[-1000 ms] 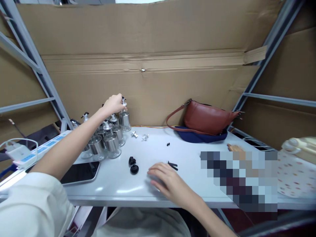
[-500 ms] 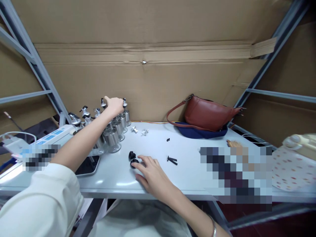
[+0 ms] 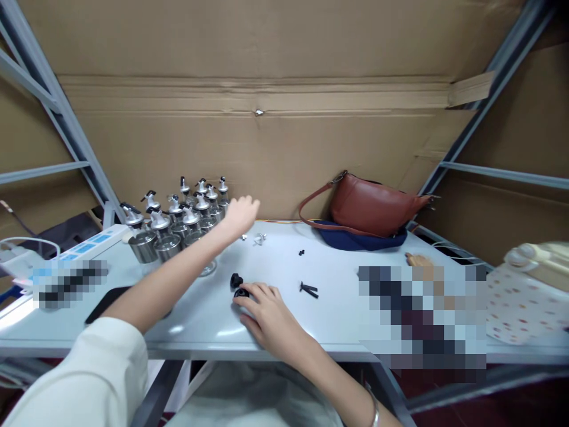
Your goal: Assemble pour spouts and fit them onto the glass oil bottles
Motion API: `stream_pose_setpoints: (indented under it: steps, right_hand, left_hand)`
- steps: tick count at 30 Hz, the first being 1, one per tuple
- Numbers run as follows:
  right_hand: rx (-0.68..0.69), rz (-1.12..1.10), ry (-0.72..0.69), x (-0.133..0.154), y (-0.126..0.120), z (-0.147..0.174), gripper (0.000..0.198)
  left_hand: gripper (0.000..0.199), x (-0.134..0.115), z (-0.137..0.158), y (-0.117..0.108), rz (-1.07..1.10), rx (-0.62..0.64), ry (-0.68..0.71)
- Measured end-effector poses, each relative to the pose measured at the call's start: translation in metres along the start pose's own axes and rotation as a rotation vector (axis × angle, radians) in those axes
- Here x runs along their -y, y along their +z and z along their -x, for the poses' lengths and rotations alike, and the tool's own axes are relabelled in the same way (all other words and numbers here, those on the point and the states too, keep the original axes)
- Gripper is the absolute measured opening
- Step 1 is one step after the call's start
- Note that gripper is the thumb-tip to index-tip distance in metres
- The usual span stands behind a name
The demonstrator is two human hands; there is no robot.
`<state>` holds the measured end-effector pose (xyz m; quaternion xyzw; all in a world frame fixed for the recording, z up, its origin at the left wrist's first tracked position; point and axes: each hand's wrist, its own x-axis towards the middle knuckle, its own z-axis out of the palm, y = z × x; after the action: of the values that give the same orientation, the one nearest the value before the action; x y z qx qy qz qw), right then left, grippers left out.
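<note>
My right hand (image 3: 271, 317) rests low over the white table with its fingers stretched out and thumb apart. Its fingertips touch a small round black part (image 3: 241, 293); a second black part (image 3: 236, 280) lies just behind that one. My left hand (image 3: 243, 214) reaches to the back of the table, beside the rear bottles, knuckles toward the cardboard. Its fingertips are hidden, so I cannot see whether it holds anything. Small silver spout-like pieces (image 3: 260, 239) lie close below it. Several glass-and-metal bottles (image 3: 168, 244) with silver pourer tops stand left of it, partly covered by my left arm.
A brown bag (image 3: 373, 204) lies on dark blue cloth (image 3: 360, 238) at the back right. Small black sticks (image 3: 309, 289) and tiny black bits (image 3: 301, 252) lie mid-table. At left are a power strip (image 3: 95, 246) and a dark flat device (image 3: 104, 302). A cardboard wall (image 3: 284, 160) closes the back.
My left hand has moved right and slightly down, off the rear bottles, uncovering several pourer tops. My right hand's fingers have settled slightly further over the front black part.
</note>
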<state>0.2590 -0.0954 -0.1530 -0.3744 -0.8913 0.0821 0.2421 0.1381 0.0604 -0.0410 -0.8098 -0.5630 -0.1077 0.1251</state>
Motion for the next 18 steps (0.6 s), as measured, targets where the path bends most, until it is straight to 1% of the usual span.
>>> stream_pose_setpoints:
  steps: [2, 5, 8, 11, 15, 18]
  right_hand:
    - [-0.021, -0.035, -0.006, 0.0, -0.001, 0.001, 0.026]
    - [-0.089, -0.081, 0.007, -0.003, 0.0, 0.003, 0.026]
    - [-0.166, -0.137, 0.04, -0.006, 0.003, 0.005, 0.026]
    - [-0.239, -0.236, 0.059, -0.008, 0.004, 0.007, 0.024]
    - [-0.361, -0.316, 0.096, -0.014, -0.005, 0.014, 0.024]
    - [-0.501, -0.318, 0.205, -0.025, -0.013, 0.023, 0.033]
  left_hand:
    - [0.031, -0.009, 0.003, 0.026, 0.085, 0.085, 0.04]
    - [0.02, -0.01, 0.0, 0.06, 0.222, 0.162, 0.049]
    - [0.014, -0.001, -0.005, 0.078, 0.363, 0.196, 0.036]
    - [0.004, 0.007, -0.005, 0.082, 0.507, 0.201, 0.016]
    - [0.012, 0.007, 0.008, 0.078, 0.717, 0.177, -0.012]
    - [0.012, -0.004, 0.029, 0.069, 0.883, 0.154, -0.018]
